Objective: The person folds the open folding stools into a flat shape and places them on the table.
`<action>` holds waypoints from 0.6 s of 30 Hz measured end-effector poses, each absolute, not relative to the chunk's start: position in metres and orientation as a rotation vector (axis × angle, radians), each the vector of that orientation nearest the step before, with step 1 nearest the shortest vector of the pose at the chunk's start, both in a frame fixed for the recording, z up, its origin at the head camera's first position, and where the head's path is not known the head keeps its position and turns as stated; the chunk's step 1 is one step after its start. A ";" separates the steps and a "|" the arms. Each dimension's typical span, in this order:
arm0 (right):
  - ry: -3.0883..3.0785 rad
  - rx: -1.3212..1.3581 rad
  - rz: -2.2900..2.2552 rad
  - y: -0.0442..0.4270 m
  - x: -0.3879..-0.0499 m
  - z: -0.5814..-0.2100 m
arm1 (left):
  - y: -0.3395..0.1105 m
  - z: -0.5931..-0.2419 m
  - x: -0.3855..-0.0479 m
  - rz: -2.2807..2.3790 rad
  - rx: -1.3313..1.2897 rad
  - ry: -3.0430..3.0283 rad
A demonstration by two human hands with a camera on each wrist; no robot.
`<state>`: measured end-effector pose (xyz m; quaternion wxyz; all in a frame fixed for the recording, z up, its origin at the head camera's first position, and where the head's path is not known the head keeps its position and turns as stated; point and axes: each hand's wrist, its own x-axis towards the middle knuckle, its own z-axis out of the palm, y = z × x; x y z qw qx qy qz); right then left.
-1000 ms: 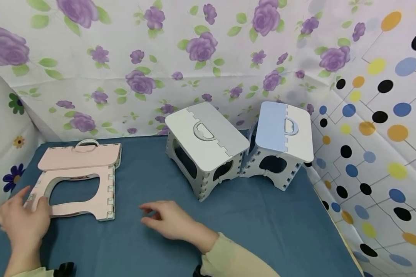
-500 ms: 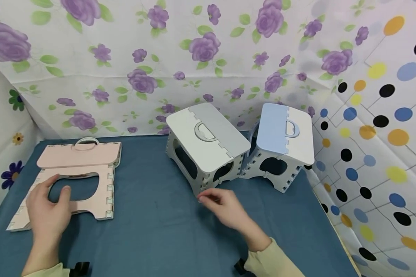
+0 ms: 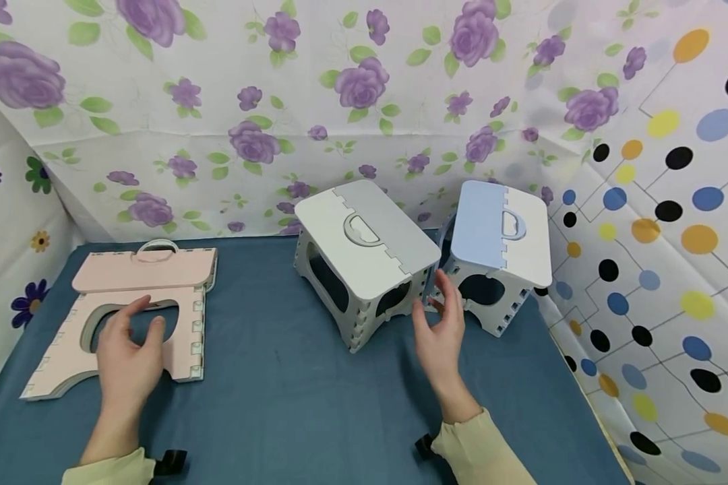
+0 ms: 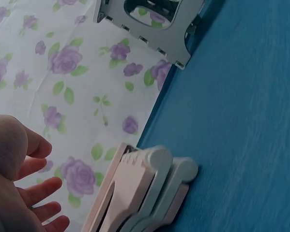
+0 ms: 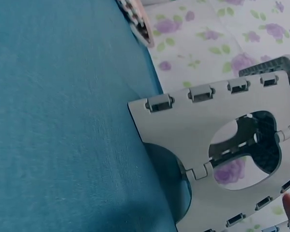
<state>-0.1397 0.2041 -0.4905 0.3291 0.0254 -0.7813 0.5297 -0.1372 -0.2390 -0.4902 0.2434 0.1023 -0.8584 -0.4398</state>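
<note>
While the gray-and-white stool (image 3: 367,261) and the blue-and-white stool (image 3: 482,236) stand unfolded, a pink stool (image 3: 133,275) lies folded

As I look down over the person's arms, the pink stool lies on the left side of the blue cloth (image 3: 285,397), its pale ring handle (image 3: 158,244) at the far edge and its cut-out legs toward the person. The left hand (image 3: 130,364) hangs over the near part of it, thumb and fingers spread, gripping nothing; the left wrist view shows a gap between the fingertips and the layered pink and pale frames.

The right hand (image 3: 443,343) is raised near the place where the other two stools come together, fingertips up, thumb apart. Its fingers look relaxed and wrapped around nothing, though I cannot tell whether a fingertip touches a stool. Both stools rest upright on their legs, with a half-ring handle on each top; the blue-and-white one stands just to the right.

Both forearms wear pale green sleeves (image 3: 482,448), with a black piece (image 3: 171,462) at each wrist. Behind hangs a sheet with purple roses (image 3: 315,64), and to the right one with colored dots (image 3: 661,269).
</note>
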 end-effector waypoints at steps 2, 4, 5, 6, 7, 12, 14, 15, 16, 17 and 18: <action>-2.086 0.051 1.358 0.203 -0.144 -0.490 | -0.236 -0.490 -0.138 -1.212 0.264 -2.333; -2.139 0.024 1.366 0.202 -0.149 -0.490 | -0.232 -0.490 -0.139 -1.221 0.244 -2.316; -2.167 0.008 1.376 0.201 -0.151 -0.491 | -0.231 -0.490 -0.139 -1.227 0.235 -2.308; -2.193 -0.008 1.392 0.200 -0.153 -0.491 | -0.229 -0.490 -0.139 -1.231 0.226 -2.299; -2.212 -0.023 1.411 0.200 -0.155 -0.491 | -0.227 -0.490 -0.138 -1.239 0.223 -2.295; -2.290 -0.096 1.440 0.200 -0.169 -0.494 | -0.220 -0.489 -0.137 -1.288 0.225 -2.283; -2.328 -0.125 1.411 0.201 -0.174 -0.494 | -0.218 -0.489 -0.137 -1.309 0.228 -2.281; -2.349 -0.139 1.388 0.202 -0.176 -0.495 | -0.217 -0.490 -0.136 -1.315 0.229 -2.281; -2.369 -0.154 1.367 0.203 -0.178 -0.495 | -0.217 -0.490 -0.136 -1.319 0.227 -2.280; -2.385 -0.169 1.354 0.203 -0.179 -0.496 | -0.216 -0.490 -0.136 -1.324 0.226 -2.279; -2.396 -0.184 1.345 0.203 -0.181 -0.497 | -0.216 -0.491 -0.136 -1.327 0.227 -2.277</action>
